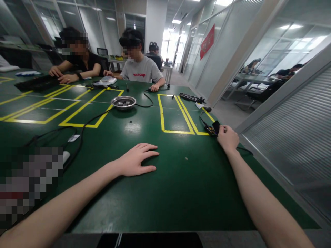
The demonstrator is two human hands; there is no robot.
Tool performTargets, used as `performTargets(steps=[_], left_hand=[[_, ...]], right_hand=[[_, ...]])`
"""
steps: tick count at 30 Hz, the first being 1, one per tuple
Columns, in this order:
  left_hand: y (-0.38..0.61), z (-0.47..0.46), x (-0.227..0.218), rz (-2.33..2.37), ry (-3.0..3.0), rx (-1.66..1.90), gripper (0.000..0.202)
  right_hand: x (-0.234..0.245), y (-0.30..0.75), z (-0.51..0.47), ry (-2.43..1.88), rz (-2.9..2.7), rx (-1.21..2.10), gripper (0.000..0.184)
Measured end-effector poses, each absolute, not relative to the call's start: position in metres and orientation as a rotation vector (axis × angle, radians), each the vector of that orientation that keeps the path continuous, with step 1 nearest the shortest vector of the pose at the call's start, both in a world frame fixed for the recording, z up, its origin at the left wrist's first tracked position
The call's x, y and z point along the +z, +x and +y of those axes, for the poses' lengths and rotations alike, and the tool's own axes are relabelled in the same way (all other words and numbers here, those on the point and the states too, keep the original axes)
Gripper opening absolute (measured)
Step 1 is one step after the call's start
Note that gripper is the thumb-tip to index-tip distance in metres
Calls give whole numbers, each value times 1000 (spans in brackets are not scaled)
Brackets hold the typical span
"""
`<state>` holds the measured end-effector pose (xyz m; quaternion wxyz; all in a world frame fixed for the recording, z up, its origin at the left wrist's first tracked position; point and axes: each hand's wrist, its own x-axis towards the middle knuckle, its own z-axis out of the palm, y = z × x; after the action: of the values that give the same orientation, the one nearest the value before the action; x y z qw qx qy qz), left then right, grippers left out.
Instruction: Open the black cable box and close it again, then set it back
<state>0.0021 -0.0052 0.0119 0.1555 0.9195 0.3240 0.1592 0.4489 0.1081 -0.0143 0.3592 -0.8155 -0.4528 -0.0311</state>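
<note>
My left hand (137, 160) lies flat on the green table (168, 193), palm down, fingers stretched out and holding nothing. My right hand (227, 137) is at the table's right edge, its fingers closed round a small black device (213, 129) with coloured marks. A thin black cable (203, 119) runs from the device toward the far side. A yellow-taped rectangle (176, 113) lies just left of the device.
A round metal bowl (123, 102) with small metal parts sits mid-table, a black cable (85, 127) curving past it. A long black tool (191, 98) lies at the far right. Two people sit across the table. Glass partitions stand close on the right.
</note>
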Motion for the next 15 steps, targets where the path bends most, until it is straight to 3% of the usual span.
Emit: performTargets(steps=[10,15], left_hand=[[3,-5,10,915,2645,448,56],[3,-4,9,910,2625,463,67]], right_hand=[[-16,455,106,-2083,-1093,123,46],[-11,446,101,-2023,-1183,11,65]])
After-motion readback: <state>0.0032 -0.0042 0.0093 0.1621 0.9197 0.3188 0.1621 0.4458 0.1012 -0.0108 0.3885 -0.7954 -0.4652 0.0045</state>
